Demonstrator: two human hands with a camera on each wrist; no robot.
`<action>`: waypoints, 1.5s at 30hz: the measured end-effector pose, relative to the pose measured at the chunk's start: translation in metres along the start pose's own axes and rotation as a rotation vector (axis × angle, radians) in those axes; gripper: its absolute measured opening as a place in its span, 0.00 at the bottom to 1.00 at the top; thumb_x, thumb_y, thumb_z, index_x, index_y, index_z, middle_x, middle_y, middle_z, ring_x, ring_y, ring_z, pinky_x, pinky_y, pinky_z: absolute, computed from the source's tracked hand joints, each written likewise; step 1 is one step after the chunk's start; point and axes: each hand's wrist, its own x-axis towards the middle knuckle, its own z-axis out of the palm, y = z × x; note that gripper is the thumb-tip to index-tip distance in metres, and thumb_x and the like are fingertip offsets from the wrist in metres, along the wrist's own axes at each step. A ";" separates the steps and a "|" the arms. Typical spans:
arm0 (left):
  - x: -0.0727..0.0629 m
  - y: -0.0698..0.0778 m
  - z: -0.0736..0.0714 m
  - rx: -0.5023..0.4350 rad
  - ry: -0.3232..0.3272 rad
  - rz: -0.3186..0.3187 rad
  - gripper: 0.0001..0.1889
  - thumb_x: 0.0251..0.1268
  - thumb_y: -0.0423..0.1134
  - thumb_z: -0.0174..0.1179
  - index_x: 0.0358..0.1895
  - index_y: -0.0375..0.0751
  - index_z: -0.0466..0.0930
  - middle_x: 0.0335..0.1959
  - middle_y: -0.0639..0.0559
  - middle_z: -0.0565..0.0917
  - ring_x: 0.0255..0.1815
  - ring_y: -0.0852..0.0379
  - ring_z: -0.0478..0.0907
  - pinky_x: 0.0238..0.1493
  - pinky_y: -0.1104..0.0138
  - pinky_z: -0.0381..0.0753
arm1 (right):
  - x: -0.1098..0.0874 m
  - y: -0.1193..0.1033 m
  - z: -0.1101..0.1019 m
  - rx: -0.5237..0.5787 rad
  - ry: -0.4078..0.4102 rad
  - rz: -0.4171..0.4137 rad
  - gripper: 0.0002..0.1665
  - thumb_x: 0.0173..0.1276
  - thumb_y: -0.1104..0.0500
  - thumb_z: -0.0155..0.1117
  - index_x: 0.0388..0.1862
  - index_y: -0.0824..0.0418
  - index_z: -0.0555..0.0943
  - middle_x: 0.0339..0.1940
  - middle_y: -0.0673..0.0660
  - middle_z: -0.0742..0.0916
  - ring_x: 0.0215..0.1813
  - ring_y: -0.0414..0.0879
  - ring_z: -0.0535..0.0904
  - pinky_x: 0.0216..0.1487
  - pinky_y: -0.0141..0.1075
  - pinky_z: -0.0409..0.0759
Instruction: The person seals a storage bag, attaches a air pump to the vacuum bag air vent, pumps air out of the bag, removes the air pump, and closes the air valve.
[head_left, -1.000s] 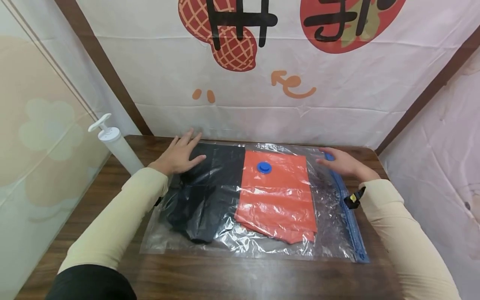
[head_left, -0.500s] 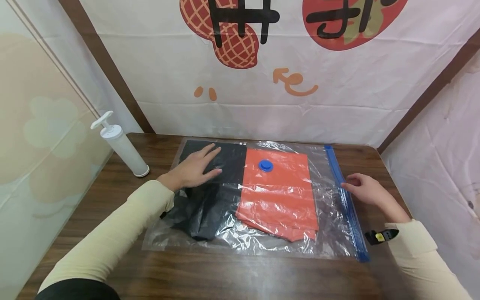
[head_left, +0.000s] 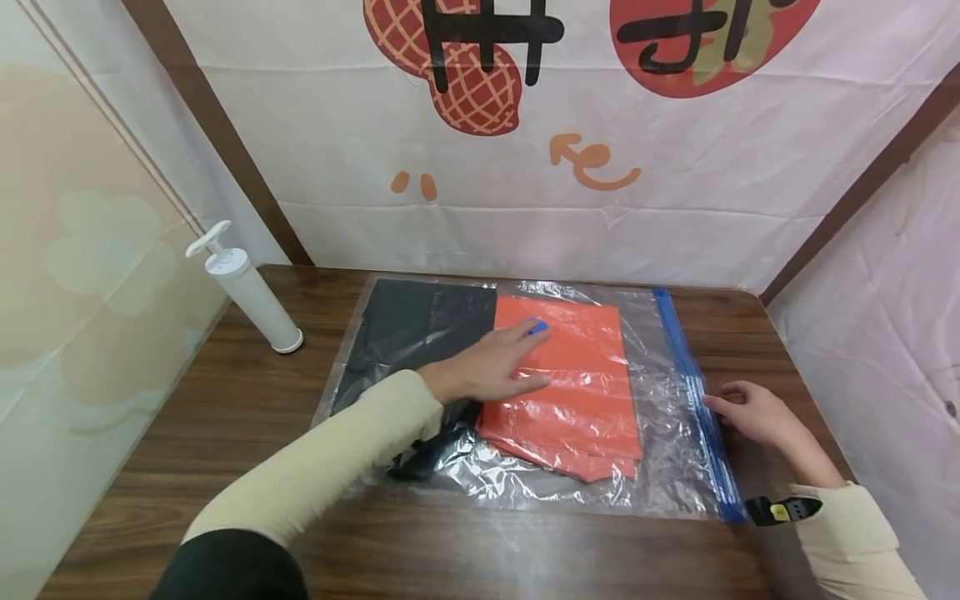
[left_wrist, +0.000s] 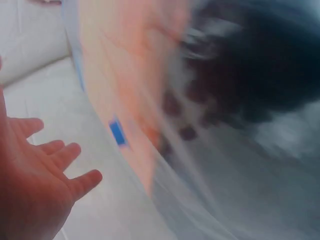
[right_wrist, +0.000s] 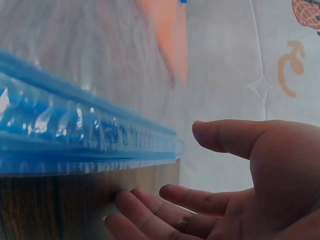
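A clear plastic vacuum storage bag (head_left: 663, 467) lies flat, with folded black cloth (head_left: 412, 325) on its left and folded orange cloth (head_left: 581, 400) right of that. My left hand (head_left: 491, 364) reaches over the bag, fingers spread across the orange cloth. Its fingertips overlap the round blue valve (head_left: 538, 326) and partly hide it. Down the bag's right side runs a blue zip strip (head_left: 701, 417). Beside this strip is my right hand (head_left: 761, 414), thumb and fingers apart around nothing. In the right wrist view its thumb is raised near the end of the blue strip (right_wrist: 90, 130).
A white hand pump (head_left: 255, 296) with a T-shaped handle stands at the left back of the brown wooden table (head_left: 525, 558). Printed fabric walls (head_left: 480, 233) enclose the table at the back and both sides.
My left hand has slid right from the black cloth to the orange cloth and valve. My right hand has come down along the blue strip toward me. The bag stays in place.
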 end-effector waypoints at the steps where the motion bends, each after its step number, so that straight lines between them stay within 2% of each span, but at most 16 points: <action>1: 0.008 0.007 0.002 0.008 -0.021 -0.001 0.43 0.76 0.64 0.48 0.83 0.42 0.49 0.83 0.40 0.51 0.83 0.44 0.48 0.78 0.44 0.51 | 0.000 0.001 0.000 0.022 -0.011 -0.002 0.45 0.79 0.42 0.56 0.66 0.85 0.63 0.53 0.82 0.79 0.47 0.65 0.84 0.40 0.49 0.86; 5: 0.037 0.030 0.013 0.038 -0.096 -0.024 0.45 0.74 0.69 0.44 0.84 0.47 0.44 0.84 0.44 0.47 0.84 0.49 0.42 0.79 0.45 0.45 | 0.000 0.005 0.002 0.071 -0.025 -0.012 0.45 0.79 0.43 0.56 0.66 0.85 0.62 0.52 0.82 0.79 0.46 0.62 0.84 0.39 0.47 0.87; 8: 0.058 0.044 0.030 0.079 -0.128 -0.031 0.45 0.74 0.70 0.42 0.84 0.50 0.43 0.84 0.46 0.45 0.84 0.50 0.39 0.79 0.44 0.41 | -0.001 0.006 0.003 0.089 -0.035 -0.017 0.44 0.79 0.44 0.56 0.66 0.85 0.61 0.52 0.81 0.79 0.45 0.60 0.84 0.39 0.47 0.87; 11: 0.074 0.053 0.047 0.137 -0.161 -0.043 0.45 0.74 0.71 0.40 0.84 0.50 0.41 0.85 0.45 0.43 0.84 0.49 0.38 0.78 0.41 0.38 | 0.000 0.007 0.004 0.104 -0.040 -0.016 0.44 0.79 0.44 0.56 0.67 0.85 0.61 0.52 0.81 0.79 0.46 0.61 0.83 0.40 0.48 0.87; 13: 0.079 0.058 0.056 0.171 -0.189 -0.068 0.46 0.73 0.72 0.39 0.84 0.51 0.40 0.85 0.46 0.41 0.84 0.48 0.37 0.78 0.39 0.36 | 0.001 0.007 0.006 0.111 -0.044 -0.013 0.45 0.79 0.43 0.57 0.67 0.84 0.61 0.52 0.81 0.78 0.46 0.62 0.83 0.40 0.47 0.87; 18: 0.077 0.059 0.068 0.183 -0.254 -0.116 0.46 0.72 0.72 0.41 0.84 0.53 0.41 0.85 0.46 0.40 0.84 0.48 0.34 0.78 0.40 0.33 | 0.003 0.002 0.010 0.136 -0.090 0.001 0.47 0.78 0.42 0.57 0.69 0.84 0.59 0.55 0.82 0.75 0.48 0.62 0.81 0.41 0.48 0.87; 23: 0.074 0.052 0.079 0.253 -0.302 -0.124 0.46 0.72 0.74 0.40 0.84 0.58 0.37 0.85 0.51 0.37 0.84 0.52 0.30 0.79 0.45 0.30 | 0.005 0.002 0.009 0.185 -0.142 0.015 0.50 0.79 0.41 0.55 0.71 0.85 0.54 0.59 0.83 0.72 0.52 0.64 0.80 0.44 0.49 0.87; 26: 0.076 0.049 0.084 0.290 -0.311 -0.138 0.46 0.71 0.75 0.38 0.84 0.62 0.33 0.85 0.55 0.34 0.84 0.56 0.28 0.79 0.46 0.28 | 0.006 0.004 0.007 0.210 -0.157 0.023 0.50 0.80 0.40 0.54 0.72 0.84 0.54 0.58 0.80 0.73 0.51 0.62 0.78 0.45 0.47 0.86; 28: 0.076 0.048 0.085 0.301 -0.313 -0.142 0.46 0.71 0.75 0.37 0.84 0.62 0.32 0.85 0.56 0.33 0.84 0.57 0.27 0.79 0.47 0.27 | 0.007 0.006 0.006 0.228 -0.168 0.023 0.49 0.80 0.40 0.53 0.72 0.84 0.54 0.53 0.76 0.76 0.49 0.58 0.77 0.44 0.45 0.86; 31: 0.075 0.049 0.086 0.304 -0.308 -0.142 0.46 0.70 0.76 0.38 0.84 0.62 0.32 0.85 0.56 0.33 0.84 0.57 0.27 0.79 0.47 0.27 | 0.006 0.010 0.006 0.281 -0.194 0.017 0.42 0.80 0.44 0.54 0.68 0.82 0.61 0.41 0.64 0.78 0.41 0.51 0.76 0.38 0.40 0.83; 34: 0.074 0.051 0.083 0.299 -0.300 -0.136 0.47 0.70 0.76 0.39 0.84 0.60 0.33 0.85 0.53 0.33 0.84 0.55 0.27 0.79 0.47 0.27 | 0.006 0.016 0.007 0.371 -0.272 -0.020 0.34 0.81 0.47 0.54 0.61 0.80 0.69 0.35 0.55 0.81 0.36 0.46 0.79 0.36 0.39 0.83; 39: 0.074 0.050 0.082 0.307 -0.300 -0.127 0.48 0.70 0.76 0.39 0.84 0.60 0.32 0.85 0.53 0.34 0.84 0.54 0.27 0.79 0.46 0.28 | 0.007 0.020 0.006 0.522 -0.440 -0.094 0.25 0.82 0.53 0.52 0.55 0.78 0.76 0.35 0.57 0.89 0.36 0.48 0.88 0.40 0.43 0.87; 45: 0.074 0.048 0.081 0.310 -0.308 -0.121 0.48 0.70 0.76 0.38 0.84 0.61 0.31 0.85 0.53 0.33 0.84 0.54 0.27 0.79 0.47 0.27 | 0.004 0.005 -0.006 0.582 -0.446 -0.154 0.19 0.84 0.54 0.49 0.47 0.67 0.80 0.32 0.53 0.88 0.34 0.45 0.87 0.37 0.42 0.87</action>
